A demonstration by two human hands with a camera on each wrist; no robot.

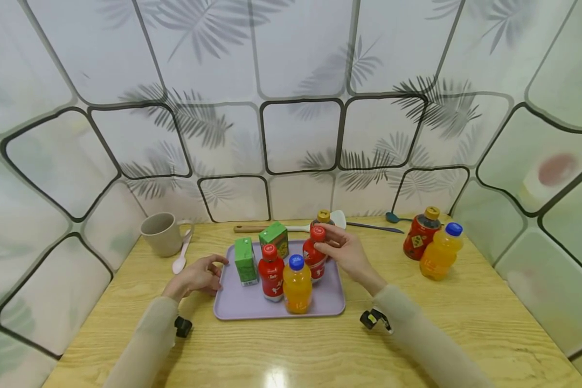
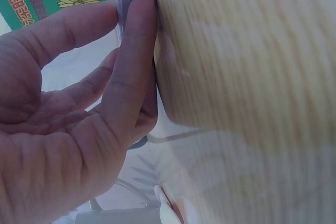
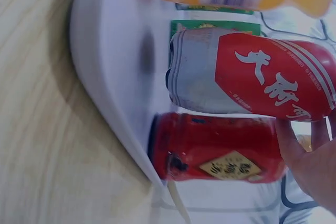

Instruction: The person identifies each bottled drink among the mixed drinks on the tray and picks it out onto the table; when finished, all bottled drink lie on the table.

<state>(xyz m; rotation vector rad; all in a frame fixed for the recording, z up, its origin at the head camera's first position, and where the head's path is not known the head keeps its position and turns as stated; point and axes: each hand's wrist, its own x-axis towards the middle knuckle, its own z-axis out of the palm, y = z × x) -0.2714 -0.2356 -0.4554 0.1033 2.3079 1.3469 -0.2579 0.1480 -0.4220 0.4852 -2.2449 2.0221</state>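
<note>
My right hand (image 1: 346,253) pinches a red bottle (image 3: 273,74) near its red cap, over the right part of the lilac tray (image 1: 247,311). In the right wrist view a shadow lies on the tray under this bottle, and its base looks slightly raised. My left hand (image 1: 201,277) grips the tray's left rim, thumb and fingers at the edge. On the tray stand another red bottle (image 1: 271,277), an orange juice bottle (image 1: 298,291) with a blue cap, two green drink cartons (image 1: 245,261), and a dark-red bottle (image 3: 220,148) with a gold cap, partly hidden behind the held one.
A grey mug (image 1: 161,234) and a white spoon (image 1: 181,256) lie to the left. Along the wall are a wooden-handled spatula (image 1: 257,229) and a dark blue-green spoon (image 1: 393,217). Another dark-red bottle (image 1: 419,237) and an orange juice bottle (image 1: 438,256) stand at the right.
</note>
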